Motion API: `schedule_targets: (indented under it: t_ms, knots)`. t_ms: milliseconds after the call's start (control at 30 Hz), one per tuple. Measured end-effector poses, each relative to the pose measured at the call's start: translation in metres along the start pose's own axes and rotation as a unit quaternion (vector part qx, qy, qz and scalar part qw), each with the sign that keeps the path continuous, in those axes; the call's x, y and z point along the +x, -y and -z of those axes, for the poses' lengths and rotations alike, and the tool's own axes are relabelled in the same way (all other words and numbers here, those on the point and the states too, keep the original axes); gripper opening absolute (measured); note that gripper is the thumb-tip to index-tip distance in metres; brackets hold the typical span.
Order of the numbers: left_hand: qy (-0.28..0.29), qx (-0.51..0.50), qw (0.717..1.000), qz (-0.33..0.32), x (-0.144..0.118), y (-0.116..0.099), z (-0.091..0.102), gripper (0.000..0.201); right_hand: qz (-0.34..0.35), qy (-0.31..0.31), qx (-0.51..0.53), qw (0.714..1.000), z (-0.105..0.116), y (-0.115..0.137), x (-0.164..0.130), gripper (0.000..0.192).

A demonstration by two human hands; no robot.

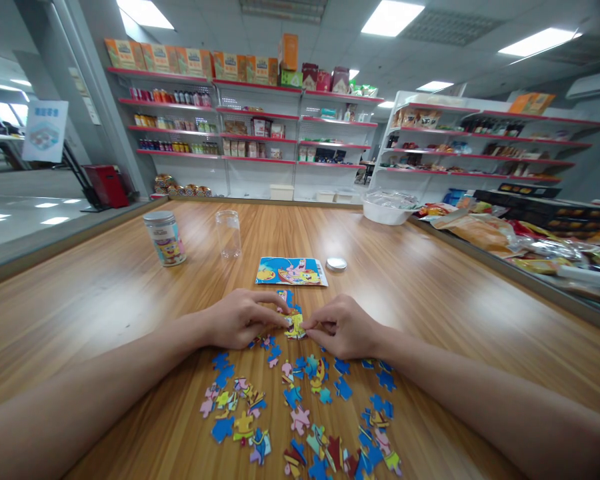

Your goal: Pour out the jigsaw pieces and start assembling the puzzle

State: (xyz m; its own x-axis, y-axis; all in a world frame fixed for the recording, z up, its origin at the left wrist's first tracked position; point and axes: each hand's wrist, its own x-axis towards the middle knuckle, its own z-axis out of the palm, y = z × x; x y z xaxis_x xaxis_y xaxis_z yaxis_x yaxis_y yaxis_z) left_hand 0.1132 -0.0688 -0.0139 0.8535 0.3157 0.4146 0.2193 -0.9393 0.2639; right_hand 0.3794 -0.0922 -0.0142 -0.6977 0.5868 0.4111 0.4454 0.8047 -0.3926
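Wooden table (430,287), long and glossy, shop shelves behind. Loose jigsaw pieces (300,413) scattered in front of the person, mostly picture side up, some showing blue backs. Reference picture card (291,272) lies flat just beyond the hands; sealed puzzle jar (165,238) and empty clear jar (229,233) stand further back to the left, its metal lid (336,264) beside the card. Left hand (240,319) and right hand (341,327) meet over the small joined cluster (295,325) on the table. Both pinch it with fingertips; left seems to steady, right seems to press a piece in. Judgement: keep the cluster flat on the wood, line tab to slot, press straight down, don't force; check against the card.
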Motion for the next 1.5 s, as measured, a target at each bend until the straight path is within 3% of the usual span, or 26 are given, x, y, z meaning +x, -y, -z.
schedule_targets:
  t_ms: [300, 433, 1233, 1367, 1500]
  knots:
    - [0.001, 0.001, 1.0, 0.001, -0.0004, 0.0002, 0.0002, 0.041, 0.038, -0.031, -0.01, 0.999, 0.0024, 0.0029, 0.0013, 0.02]
    - [0.004, -0.001, 1.0, 0.003, -0.0008, 0.0002, 0.0004, 0.041, 0.06, -0.016, 0.007, 0.998, 0.003, 0.0041, 0.0014, 0.02]
    - [0.021, 0.004, 1.0, 0.005, -0.0003, -0.0018, 0.0024, 0.04, -0.002, 0.015, 0.003, 1.0, 0.0034, 0.0047, 0.0027, 0.021]
    - [-0.011, -0.028, 1.0, 0.005, 0.0016, -0.0013, 0.001, 0.035, 0.024, -0.006, -0.004, 1.0, 0.0008, 0.0042, 0.0018, 0.021]
    - [-0.098, -0.069, 0.992, 0.038, 0.0027, 0.0021, 0.0003, 0.031, 0.032, -0.072, -0.009, 0.997, -0.0014, 0.0035, 0.0015, 0.019]
